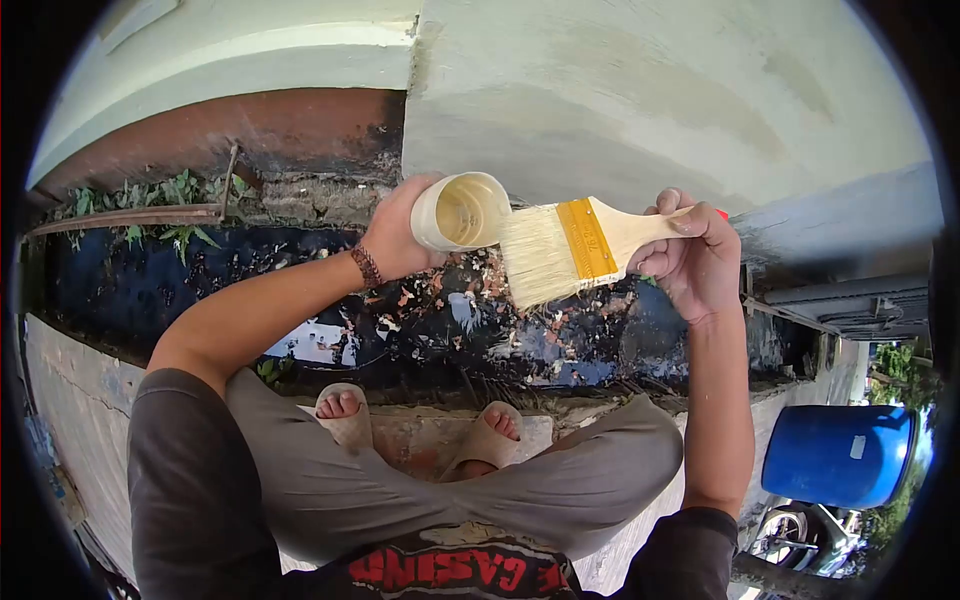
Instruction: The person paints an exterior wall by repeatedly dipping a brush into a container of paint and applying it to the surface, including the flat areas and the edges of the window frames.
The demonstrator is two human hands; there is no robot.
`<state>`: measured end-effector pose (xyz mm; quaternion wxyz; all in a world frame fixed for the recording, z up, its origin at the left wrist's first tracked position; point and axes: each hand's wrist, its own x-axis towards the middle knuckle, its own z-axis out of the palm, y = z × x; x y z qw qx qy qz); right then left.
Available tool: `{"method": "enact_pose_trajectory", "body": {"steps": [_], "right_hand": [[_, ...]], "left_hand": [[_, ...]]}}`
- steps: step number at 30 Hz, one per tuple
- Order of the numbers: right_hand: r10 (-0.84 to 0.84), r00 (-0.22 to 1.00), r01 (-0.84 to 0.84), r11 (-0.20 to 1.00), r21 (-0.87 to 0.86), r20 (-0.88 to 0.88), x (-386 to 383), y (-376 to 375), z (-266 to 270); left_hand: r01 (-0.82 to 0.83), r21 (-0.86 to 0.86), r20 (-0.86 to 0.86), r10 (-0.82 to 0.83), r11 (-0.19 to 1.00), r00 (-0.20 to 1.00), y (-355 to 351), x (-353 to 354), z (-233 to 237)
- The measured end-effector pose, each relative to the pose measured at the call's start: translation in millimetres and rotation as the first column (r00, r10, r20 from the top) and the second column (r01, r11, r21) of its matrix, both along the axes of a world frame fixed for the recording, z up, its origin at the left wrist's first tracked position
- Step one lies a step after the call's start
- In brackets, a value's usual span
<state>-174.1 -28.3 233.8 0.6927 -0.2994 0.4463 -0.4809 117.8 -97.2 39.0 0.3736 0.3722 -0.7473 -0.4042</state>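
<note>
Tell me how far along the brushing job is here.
Done: the wall shows a few darker streaks, perhaps already coated. In hand: the left hand holds a cup of yellowish liquid at the bristles of the brush gripped by the right hand. Left: most of the wall looks pale and uncoated.

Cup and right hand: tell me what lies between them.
The brush, in the head view: its bristles sit right at the cup rim, then come the yellow band and the wooden handle, which the right hand grips.
</note>
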Motion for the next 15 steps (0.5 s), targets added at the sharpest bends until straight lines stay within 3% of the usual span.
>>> {"method": "enact_pose_trajectory", "body": {"steps": [2, 5, 12, 15], "right_hand": [[-0.02, 0.997, 0.02, 1.0, 0.008, -0.072, 21, 5, 1], [-0.233, 0.957, 0.244, 0.968, 0.048, -0.172, 34, 13, -9], [-0.292, 0.937, 0.315, 0.944, 0.098, -0.193, 56, 5, -10], [-0.362, 0.889, 0.371, 0.928, -0.021, -0.28, 74, 7, -8]], "left_hand": [[-0.03, -0.063, -0.028, 0.029, 0.998, 0.999, -3, -8, 0], [0.026, -0.096, -0.077, -0.033, 0.995, 0.997, 0, -12, 2], [-0.006, -0.176, -0.048, -0.003, 0.984, 0.999, 2, 0, 6], [-0.025, -0.169, -0.055, 0.016, 0.985, 0.998, 2, 1, 5]]}}
